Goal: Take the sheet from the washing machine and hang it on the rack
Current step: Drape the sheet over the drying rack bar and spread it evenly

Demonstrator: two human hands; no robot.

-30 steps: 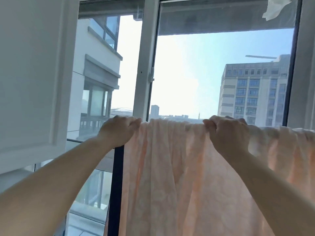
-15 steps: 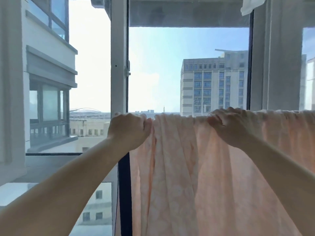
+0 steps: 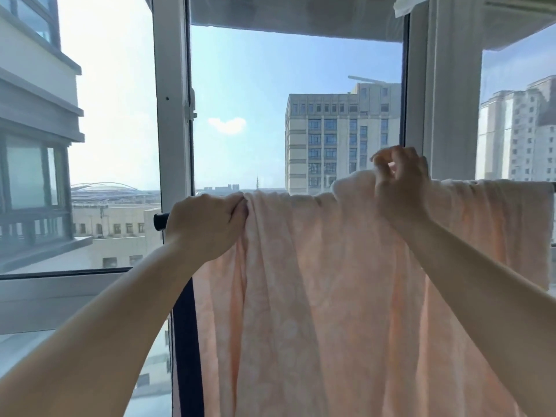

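1. The sheet (image 3: pixel 346 296), peach-coloured, hangs draped over the rack bar (image 3: pixel 159 221) before the window.
2. Left hand (image 3: pixel 207 224): fingers curled, gripping the sheet's bunched left edge at the bar.
3. Right hand (image 3: pixel 401 185): fingers pinch a raised fold above the bar.

Since a second ago the right hand (image 3: pixel 401 188) has risen off the rail and now pinches a raised fold of the sheet (image 3: pixel 331 296) at about 1 o'clock. The left hand (image 3: pixel 207 224) grips the bunched edge further toward 9 o'clock, uncovering the rack bar's black end cap (image 3: pixel 159 221) (hidden before). The cloth lies spread wider toward 3 o'clock.
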